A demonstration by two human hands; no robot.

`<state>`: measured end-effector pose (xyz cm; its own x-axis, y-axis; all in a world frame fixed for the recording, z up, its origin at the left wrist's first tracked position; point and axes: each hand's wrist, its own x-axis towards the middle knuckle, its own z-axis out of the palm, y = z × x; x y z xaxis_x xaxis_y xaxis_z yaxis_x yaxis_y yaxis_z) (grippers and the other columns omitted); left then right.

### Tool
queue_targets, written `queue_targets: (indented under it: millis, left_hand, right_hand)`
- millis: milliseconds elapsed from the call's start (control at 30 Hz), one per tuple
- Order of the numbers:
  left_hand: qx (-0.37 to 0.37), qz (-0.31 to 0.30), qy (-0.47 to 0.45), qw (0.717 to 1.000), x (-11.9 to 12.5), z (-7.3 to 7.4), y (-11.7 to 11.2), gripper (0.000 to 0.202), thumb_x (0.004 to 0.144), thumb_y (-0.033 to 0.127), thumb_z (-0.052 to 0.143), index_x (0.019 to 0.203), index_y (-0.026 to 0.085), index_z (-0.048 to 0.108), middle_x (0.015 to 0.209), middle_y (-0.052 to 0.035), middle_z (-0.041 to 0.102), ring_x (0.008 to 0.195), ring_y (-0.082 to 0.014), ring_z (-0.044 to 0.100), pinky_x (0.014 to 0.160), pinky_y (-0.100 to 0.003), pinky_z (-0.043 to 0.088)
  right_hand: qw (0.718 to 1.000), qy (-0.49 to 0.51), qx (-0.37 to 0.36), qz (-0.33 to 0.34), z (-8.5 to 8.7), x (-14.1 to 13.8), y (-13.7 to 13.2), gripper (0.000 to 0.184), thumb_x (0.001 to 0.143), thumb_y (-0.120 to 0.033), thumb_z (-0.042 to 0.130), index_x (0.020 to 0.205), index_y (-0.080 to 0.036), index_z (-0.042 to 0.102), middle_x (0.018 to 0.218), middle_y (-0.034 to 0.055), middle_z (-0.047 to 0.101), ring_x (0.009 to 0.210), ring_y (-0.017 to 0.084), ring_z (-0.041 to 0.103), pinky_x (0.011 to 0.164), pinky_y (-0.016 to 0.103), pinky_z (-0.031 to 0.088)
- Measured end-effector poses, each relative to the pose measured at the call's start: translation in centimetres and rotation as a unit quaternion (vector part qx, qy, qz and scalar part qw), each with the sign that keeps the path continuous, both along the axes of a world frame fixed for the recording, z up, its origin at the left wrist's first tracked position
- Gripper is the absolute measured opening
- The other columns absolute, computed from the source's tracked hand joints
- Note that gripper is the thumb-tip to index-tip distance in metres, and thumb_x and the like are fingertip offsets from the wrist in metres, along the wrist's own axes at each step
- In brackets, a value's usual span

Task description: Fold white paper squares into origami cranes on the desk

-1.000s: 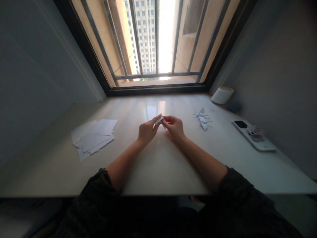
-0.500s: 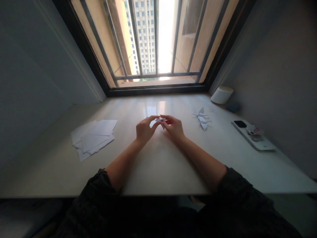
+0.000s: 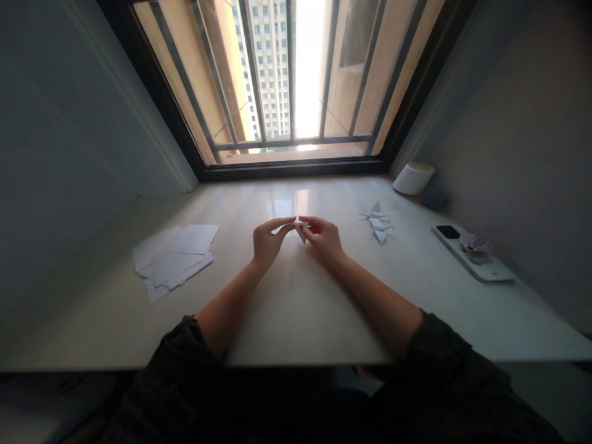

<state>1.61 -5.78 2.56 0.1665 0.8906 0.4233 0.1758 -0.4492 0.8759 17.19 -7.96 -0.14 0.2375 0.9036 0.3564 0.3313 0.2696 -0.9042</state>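
Note:
A small piece of folded white paper (image 3: 301,233) is held between my two hands above the middle of the table. My left hand (image 3: 268,242) pinches its left side with thumb and forefinger. From the right, my right hand (image 3: 326,239) grips the same paper, its fingers closed around the edge. A pointed flap hangs down between the hands; the fingers cover the rest of the folds. Two white origami cranes (image 3: 378,222) lie close together to the right of my right hand.
Several loose white paper sheets (image 3: 180,262) overlap on the left of the white table (image 3: 296,320). At the right lie a phone (image 3: 481,264) with a round grip on its back, a white cup-like object (image 3: 414,177) and a dark rounded object (image 3: 435,200). A barred window (image 3: 293,166) stands behind.
The left fingers have straightened and shifted slightly on the paper. More of its pointed flap now shows below the hands. Everything else on the table stays where it was.

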Motion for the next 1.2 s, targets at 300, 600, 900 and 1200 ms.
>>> queue_targets:
  millis: [300, 600, 900, 1200]
  left_hand:
    - [0.120, -0.021, 0.006, 0.992, 0.0, 0.6, -0.5, 0.015, 0.077, 0.035, 0.070, 0.090, 0.028, 0.075, 0.096, -0.0011, 0.074, 0.091, -0.0185, 0.069, 0.087, -0.034, 0.053]
    - [-0.099, -0.082, -0.046, 0.991, -0.5, -0.3, 1.2, 0.064, 0.067, 0.042, 0.078, 0.125, 0.021, 0.058, 0.115, -0.0111, 0.068, 0.102, -0.0234, 0.065, 0.090, -0.038, 0.048]
    - [-0.289, -0.190, -0.066, 0.936, 0.2, 0.0, 0.0, 0.047, 0.069, 0.051, 0.072, 0.099, 0.015, 0.070, 0.096, -0.0116, 0.072, 0.086, -0.0199, 0.068, 0.079, -0.031, 0.048]
    - [-0.268, -0.180, -0.056, 0.945, 0.1, -0.1, 0.3, 0.042, 0.069, 0.048, 0.072, 0.094, 0.015, 0.071, 0.084, -0.0086, 0.073, 0.076, -0.0174, 0.067, 0.072, -0.028, 0.048]
  right_hand:
    - [0.996, 0.087, -0.019, 0.012, -0.7, 0.3, 0.7, 0.029, 0.073, -0.036, 0.068, 0.099, -0.023, 0.072, 0.094, 0.0041, 0.074, 0.078, 0.019, 0.069, 0.072, 0.032, 0.056]
    - [0.974, 0.223, 0.013, 0.047, 0.3, -0.2, 0.6, 0.034, 0.067, -0.039, 0.074, 0.095, -0.020, 0.070, 0.090, 0.0051, 0.073, 0.079, 0.019, 0.068, 0.076, 0.035, 0.054]
    - [0.968, 0.243, 0.000, 0.060, -0.1, 0.4, 1.0, 0.033, 0.063, -0.039, 0.077, 0.090, -0.021, 0.069, 0.089, 0.0036, 0.071, 0.081, 0.019, 0.064, 0.076, 0.034, 0.051]
    - [0.960, 0.231, -0.003, 0.159, 0.7, 0.1, 0.3, 0.029, 0.070, -0.029, 0.071, 0.099, -0.025, 0.071, 0.092, 0.0013, 0.070, 0.082, 0.017, 0.062, 0.072, 0.031, 0.050]
